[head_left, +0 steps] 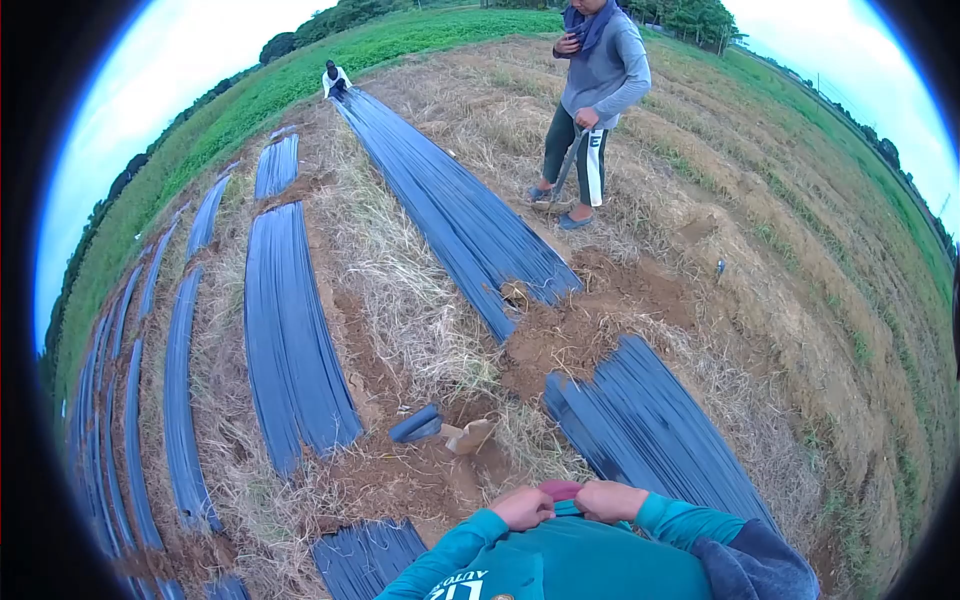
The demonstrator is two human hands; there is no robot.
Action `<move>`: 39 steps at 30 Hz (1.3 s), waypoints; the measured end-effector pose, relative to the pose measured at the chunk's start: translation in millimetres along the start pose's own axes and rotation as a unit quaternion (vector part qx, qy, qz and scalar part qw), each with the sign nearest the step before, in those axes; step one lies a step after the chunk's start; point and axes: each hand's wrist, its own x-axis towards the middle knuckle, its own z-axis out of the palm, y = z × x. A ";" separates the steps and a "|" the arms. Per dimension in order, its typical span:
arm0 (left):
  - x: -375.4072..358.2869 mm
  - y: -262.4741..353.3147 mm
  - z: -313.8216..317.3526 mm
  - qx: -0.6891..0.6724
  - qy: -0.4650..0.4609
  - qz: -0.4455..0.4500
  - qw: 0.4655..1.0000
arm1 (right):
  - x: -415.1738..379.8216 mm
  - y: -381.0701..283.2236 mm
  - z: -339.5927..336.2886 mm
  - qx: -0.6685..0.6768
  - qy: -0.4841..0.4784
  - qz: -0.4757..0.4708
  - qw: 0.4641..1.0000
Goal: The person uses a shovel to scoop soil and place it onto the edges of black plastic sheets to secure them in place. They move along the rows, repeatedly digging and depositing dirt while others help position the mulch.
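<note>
My left hand and my right hand are side by side in front of my body, fingers closed on the edge of my teal shirt. A strip of dark pink cloth shows between them. On the soil beyond my left hand lies a dark blue rounded object, touching a tan flat piece; I cannot make out their kind. The near end of a dark plastic sheet lies ahead of my right hand.
Long strips of dark plastic sheet cover soil rows ahead and left. Dug soil separates two strips. A standing person holds a long-handled tool. Another person crouches at the far end. Dry grass lies between rows.
</note>
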 end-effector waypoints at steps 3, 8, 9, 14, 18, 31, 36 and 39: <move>13.5 15.0 -3.1 0.031 0.003 0.018 0.999 | -17.5 1.3 -16.2 0.080 0.039 -0.035 0.995; 14.3 52.1 -11.5 0.166 -0.005 -0.010 0.986 | -20.7 3.2 -21.0 0.077 0.069 -0.059 0.993; 15.9 50.4 -8.0 0.175 -0.001 -0.004 0.985 | -21.7 3.9 -22.5 0.070 0.065 -0.068 0.993; 7.8 48.5 5.9 0.203 -0.007 0.024 0.979 | -15.1 -6.0 -35.6 0.050 0.039 -0.136 0.989; -19.0 51.3 2.0 0.187 0.002 -0.009 0.982 | 11.5 -9.5 -27.3 0.058 0.014 -0.199 0.978; -159.1 45.0 43.9 0.012 0.161 -0.189 0.969 | 131.8 -124.6 -14.0 -0.041 -0.268 -0.467 0.842; -219.3 60.4 97.7 -0.141 0.296 -0.283 0.901 | 165.7 -183.8 45.1 -0.041 -0.312 -0.568 0.761; -259.3 73.5 134.9 -0.203 0.385 -0.361 0.825 | 164.9 -235.8 66.0 -0.103 -0.346 -0.571 0.737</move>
